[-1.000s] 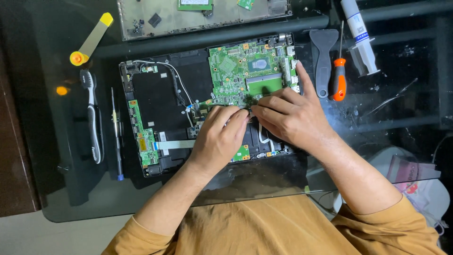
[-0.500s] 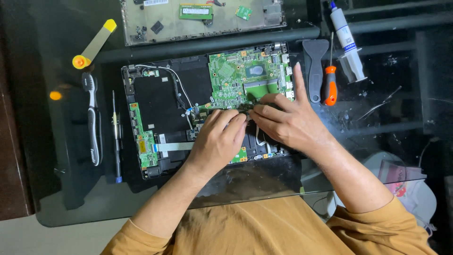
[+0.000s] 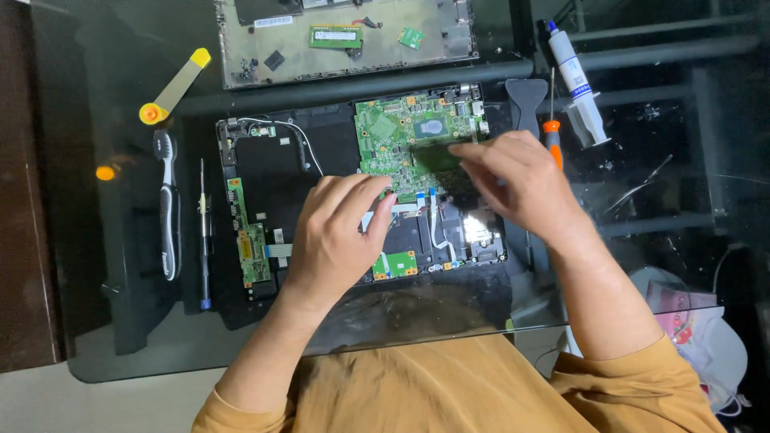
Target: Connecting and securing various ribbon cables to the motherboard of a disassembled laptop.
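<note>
An opened black laptop base (image 3: 273, 168) lies on a dark glass table, its green motherboard (image 3: 393, 132) exposed at the upper right. My right hand (image 3: 521, 180) pinches a small dark green memory module (image 3: 433, 156), blurred, just above the motherboard's lower edge. My left hand (image 3: 341, 232) rests on the middle of the laptop with curled fingers. Its fingertips touch the board's edge by a white ribbon cable (image 3: 401, 208), and it holds nothing.
The removed bottom cover (image 3: 257, 56) lies behind the laptop, with a memory stick (image 3: 335, 35) on it. To the right are a paste syringe (image 3: 576, 80), an orange-handled screwdriver (image 3: 552, 136) and a black spudger (image 3: 525, 100). A toothbrush (image 3: 168, 208), a thin screwdriver (image 3: 204, 240) and a yellow pry tool (image 3: 172, 88) lie left.
Both hands were close together over the memory slot. My right hand has lifted up and to the right with the module. My left hand has stayed on the laptop.
</note>
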